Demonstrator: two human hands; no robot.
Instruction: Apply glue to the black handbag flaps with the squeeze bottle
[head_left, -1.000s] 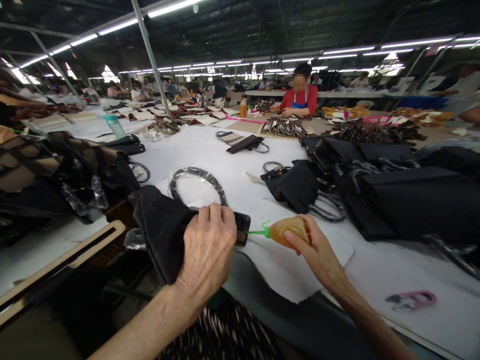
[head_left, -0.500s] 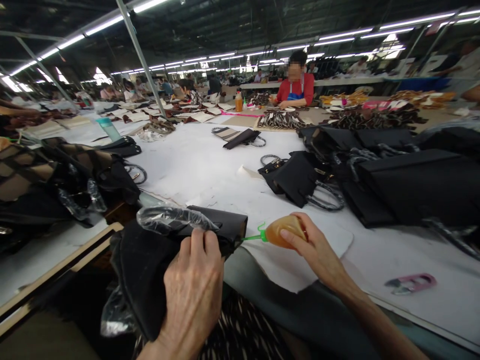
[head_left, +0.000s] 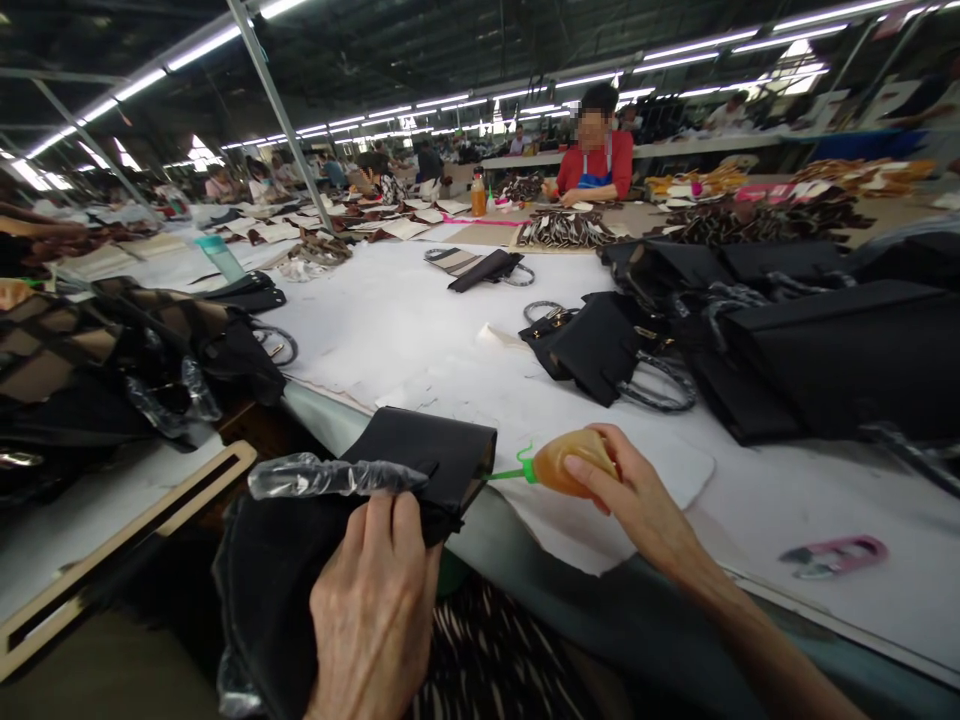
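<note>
A black bag [head_left: 424,447] lies at the near table edge, its plastic-wrapped handle [head_left: 334,477] across its upper side. My left hand [head_left: 375,600] grips the bag just below that handle, fingertips hidden behind the material. In my right hand [head_left: 626,490] is a squeeze bottle of amber liquid [head_left: 571,462], held on its side. Its thin green nozzle [head_left: 510,473] points left, and the tip meets the right edge of the bag's folded part. Whether liquid comes out cannot be seen.
Black bags [head_left: 847,350] are heaped at the right, others [head_left: 135,350] at the left. Pink snips [head_left: 836,556] lie on the white table [head_left: 360,320] at the right. A person in red [head_left: 596,165] works across the table. A wooden frame piece [head_left: 127,550] is at lower left.
The bag's black flap has turned and shows more of its flat face, and the wrapped handle has shifted left and down. My left hand has moved slightly down and left. The bottle stays at the edge.
</note>
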